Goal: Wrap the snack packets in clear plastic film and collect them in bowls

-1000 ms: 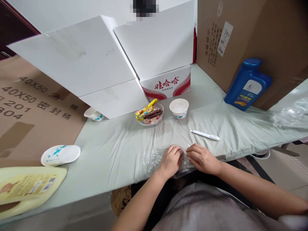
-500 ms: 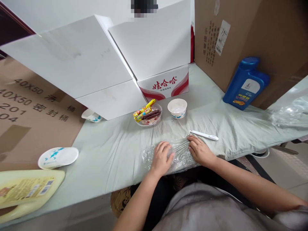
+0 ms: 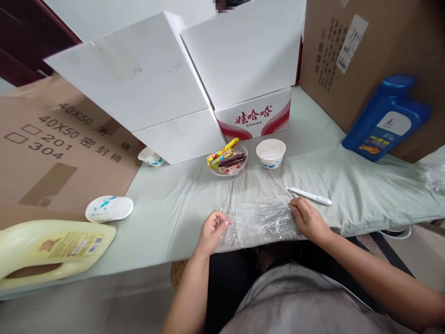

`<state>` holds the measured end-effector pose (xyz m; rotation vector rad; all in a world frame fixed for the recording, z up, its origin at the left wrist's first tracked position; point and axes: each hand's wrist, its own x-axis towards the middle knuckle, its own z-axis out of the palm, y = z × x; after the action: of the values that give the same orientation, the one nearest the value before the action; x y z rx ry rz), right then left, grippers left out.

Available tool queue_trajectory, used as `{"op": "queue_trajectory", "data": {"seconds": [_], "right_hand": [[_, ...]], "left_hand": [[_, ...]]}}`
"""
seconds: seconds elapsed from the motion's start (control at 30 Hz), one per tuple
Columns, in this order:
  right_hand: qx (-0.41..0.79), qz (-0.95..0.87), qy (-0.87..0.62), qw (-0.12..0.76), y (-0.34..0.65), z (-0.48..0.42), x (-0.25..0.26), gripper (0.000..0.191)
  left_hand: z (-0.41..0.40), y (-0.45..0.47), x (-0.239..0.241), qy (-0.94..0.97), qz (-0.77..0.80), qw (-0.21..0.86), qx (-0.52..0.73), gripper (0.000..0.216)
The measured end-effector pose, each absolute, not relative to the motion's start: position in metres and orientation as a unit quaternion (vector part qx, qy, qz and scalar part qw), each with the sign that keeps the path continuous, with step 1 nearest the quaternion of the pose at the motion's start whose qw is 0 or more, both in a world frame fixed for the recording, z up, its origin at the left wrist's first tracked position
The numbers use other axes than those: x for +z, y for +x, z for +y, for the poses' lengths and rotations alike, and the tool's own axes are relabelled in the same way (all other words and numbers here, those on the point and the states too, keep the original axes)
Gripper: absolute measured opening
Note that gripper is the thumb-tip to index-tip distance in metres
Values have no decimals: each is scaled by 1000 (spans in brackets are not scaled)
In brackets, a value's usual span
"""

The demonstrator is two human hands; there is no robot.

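Note:
A crinkled sheet of clear plastic wrap [image 3: 262,220] lies stretched along the table's front edge between my hands. My left hand [image 3: 212,232] pinches its left end, thumb against fingers. At the right end, my right hand [image 3: 309,220] is closed on the wrap with curled fingers. Just beyond my right hand lies a white utility knife [image 3: 309,195]. Behind the wrap stand a clear bowl [image 3: 229,175] of yellow-wrapped and dark brown snack sticks and a white paper bowl [image 3: 271,155] with a blue pattern, something clear inside it.
White boxes [image 3: 257,60] stand at the back, flanked by brown cartons [image 3: 69,139]. On the right is a blue bottle [image 3: 385,120]. At left are a pale yellow jug [image 3: 79,241], a tipped paper bowl [image 3: 109,209] and another paper bowl [image 3: 150,157]. Clear plastic [image 3: 434,176] sits far right.
My left hand has moved away from my right and now pinches the wrap's left end, which is spread flatter. The camera view has shifted, so the surroundings sit differently in frame.

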<state>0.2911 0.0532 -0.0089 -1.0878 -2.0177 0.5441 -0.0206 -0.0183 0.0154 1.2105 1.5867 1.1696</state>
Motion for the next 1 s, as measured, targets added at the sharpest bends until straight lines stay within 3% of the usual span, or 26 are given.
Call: {"op": "queue_trajectory", "data": {"seconds": [0.17, 0.33, 0.47, 0.67, 1.0], "right_hand": [[214, -783, -472, 344, 292, 54, -9, 19], [233, -782, -492, 304, 290, 55, -8, 20], [210, -791, -497, 287, 289, 57, -7, 22], [124, -813, -511, 249, 291, 67, -10, 28], [43, -833, -524, 172, 286, 75, -13, 29]], "left_hand": [[-16, -24, 18, 342, 601, 465, 552, 32], [-15, -16, 12, 332, 630, 450, 538, 39], [-15, -15, 3, 381, 719, 310, 492, 34], [-18, -17, -10, 497, 805, 67, 316, 17], [-17, -12, -16, 542, 799, -71, 252, 16]]}}
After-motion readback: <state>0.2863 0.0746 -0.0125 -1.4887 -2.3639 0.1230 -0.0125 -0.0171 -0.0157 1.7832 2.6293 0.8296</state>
